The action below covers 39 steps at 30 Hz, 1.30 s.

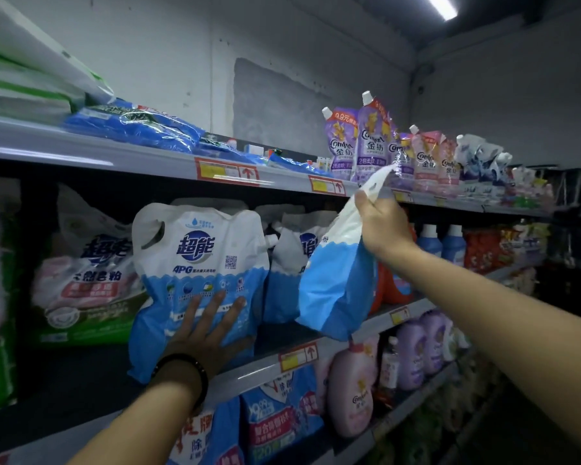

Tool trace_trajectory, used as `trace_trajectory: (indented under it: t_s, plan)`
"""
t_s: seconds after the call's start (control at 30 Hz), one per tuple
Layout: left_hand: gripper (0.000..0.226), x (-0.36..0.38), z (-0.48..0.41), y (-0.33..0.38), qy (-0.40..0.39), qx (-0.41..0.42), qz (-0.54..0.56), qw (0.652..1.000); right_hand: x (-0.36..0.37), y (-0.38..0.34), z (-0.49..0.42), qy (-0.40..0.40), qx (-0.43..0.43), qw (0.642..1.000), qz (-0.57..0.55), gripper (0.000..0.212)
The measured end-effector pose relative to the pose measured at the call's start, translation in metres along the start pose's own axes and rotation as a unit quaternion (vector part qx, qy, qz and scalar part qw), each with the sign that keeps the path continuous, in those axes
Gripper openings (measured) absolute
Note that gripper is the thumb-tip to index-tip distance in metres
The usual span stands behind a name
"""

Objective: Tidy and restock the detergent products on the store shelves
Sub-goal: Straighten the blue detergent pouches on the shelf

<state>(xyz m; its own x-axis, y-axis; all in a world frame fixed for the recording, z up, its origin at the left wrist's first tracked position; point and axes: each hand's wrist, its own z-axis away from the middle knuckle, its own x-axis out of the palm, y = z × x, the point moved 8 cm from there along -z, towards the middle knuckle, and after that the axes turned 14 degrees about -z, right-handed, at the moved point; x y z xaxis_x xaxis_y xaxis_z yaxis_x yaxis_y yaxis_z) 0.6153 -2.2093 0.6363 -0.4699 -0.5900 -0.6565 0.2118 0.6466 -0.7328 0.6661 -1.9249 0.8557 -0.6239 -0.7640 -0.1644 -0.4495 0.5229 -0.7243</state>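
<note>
A white-and-blue detergent pouch [198,263] stands on the middle shelf [265,367], facing out. My left hand [205,333] presses flat on its lower front, fingers spread. My right hand [381,226] grips the white top of a second white-and-blue pouch [336,283] and holds it tilted in the air just in front of the middle shelf. Behind it stands a third pouch of the same kind [289,263].
A green-and-pink powder bag [84,283] sits left of the pouches. The top shelf [148,159] carries blue packs and purple and pink softener pouches [369,142]. Blue bottles [443,243] stand to the right. Pink and purple bottles [353,391] fill the lower shelf.
</note>
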Motion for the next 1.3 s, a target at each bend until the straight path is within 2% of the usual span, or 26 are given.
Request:
trace_trajectory:
  t_s: [0.07,0.1,0.17,0.2,0.23,0.27,0.3,0.33,0.4,0.43,0.47,0.5,0.53,0.57,0.6,0.67,0.77,0.87,0.93,0.97,1.03,1.1,1.2,1.3]
  plan:
    - [0.099,0.001,0.003,-0.003,-0.019,0.018,0.021,0.999,-0.011,-0.002,-0.004,-0.058,0.061,0.993,-0.078,0.087]
    - [0.100,0.002,0.003,-0.004,-0.018,0.019,0.042,0.999,-0.016,-0.003,0.000,-0.089,0.094,0.985,-0.110,0.086]
    - [0.099,-0.007,0.007,-0.008,0.002,0.001,0.112,0.994,-0.030,-0.018,0.024,-0.145,0.140,0.968,-0.146,0.060]
    - [0.100,-0.018,0.011,-0.008,0.037,-0.019,0.178,0.983,-0.036,-0.025,0.034,-0.171,0.150,0.962,-0.151,0.052]
    - [0.096,-0.029,0.015,-0.006,0.089,-0.039,0.274,0.957,-0.042,-0.030,0.042,-0.187,0.149,0.958,-0.160,0.051]
    - [0.084,-0.041,0.021,-0.002,0.142,-0.058,0.401,0.903,-0.047,-0.037,0.051,-0.200,0.146,0.953,-0.177,0.050]
    - [0.072,-0.049,0.030,0.003,0.184,-0.066,0.550,0.812,-0.050,-0.043,0.059,-0.206,0.142,0.948,-0.196,0.047]
    - [0.068,-0.058,0.039,0.015,0.189,-0.059,0.693,0.693,-0.054,-0.048,0.062,-0.202,0.128,0.947,-0.214,0.043]
    - [0.094,-0.077,0.051,0.060,0.088,0.001,0.893,0.442,-0.062,-0.054,0.063,-0.187,0.108,0.946,-0.243,0.037]
    - [0.106,-0.090,0.054,0.084,0.031,0.039,0.938,0.342,-0.067,-0.056,0.063,-0.178,0.102,0.944,-0.257,0.036]
    - [0.112,-0.106,0.058,0.102,-0.004,0.068,0.964,0.258,-0.070,-0.054,0.060,-0.175,0.096,0.941,-0.273,0.036]
    - [0.116,-0.117,0.061,0.113,-0.029,0.077,0.977,0.199,-0.072,-0.057,0.062,-0.174,0.093,0.938,-0.285,0.036]
    - [0.119,-0.124,0.061,0.120,-0.044,0.073,0.984,0.159,-0.073,-0.054,0.060,-0.174,0.090,0.936,-0.294,0.036]
    - [0.120,-0.128,0.060,0.122,-0.047,0.060,0.987,0.142,-0.074,-0.052,0.061,-0.168,0.092,0.935,-0.297,0.036]
    - [0.119,-0.129,0.057,0.121,-0.039,0.044,0.988,0.141,-0.075,-0.045,0.058,-0.161,0.091,0.938,-0.295,0.036]
    - [0.112,-0.130,0.053,0.116,-0.004,0.019,0.987,0.162,-0.079,-0.033,0.052,-0.132,0.077,0.949,-0.275,0.041]
    - [0.083,-0.126,0.048,0.104,0.059,-0.025,0.979,0.194,-0.085,-0.007,0.046,-0.117,0.083,0.961,-0.235,0.049]
    - [0.067,-0.120,0.041,0.091,0.096,-0.071,0.965,0.234,-0.077,0.033,0.068,-0.225,0.134,0.944,-0.199,0.040]
    - [0.064,-0.117,0.033,0.083,0.107,-0.088,0.959,0.249,-0.066,0.071,0.091,-0.297,0.192,0.920,-0.171,0.058]
    - [0.062,-0.114,0.029,0.079,0.109,-0.094,0.956,0.254,-0.059,0.086,0.101,-0.321,0.212,0.904,-0.185,0.060]
    - [0.059,-0.109,0.017,0.071,0.104,-0.095,0.950,0.279,-0.047,0.109,0.107,-0.310,0.228,0.893,-0.232,0.055]
    - [0.058,-0.105,0.003,0.064,0.087,-0.084,0.940,0.320,-0.037,0.127,0.100,-0.270,0.228,0.898,-0.263,0.051]
    - [0.051,-0.100,-0.020,0.054,0.055,-0.085,0.915,0.391,-0.018,0.155,0.089,-0.252,0.226,0.891,-0.304,0.059]
    - [0.053,-0.089,-0.049,0.040,0.099,-0.120,0.866,0.474,0.000,0.182,0.074,-0.233,0.228,0.888,-0.324,0.056]
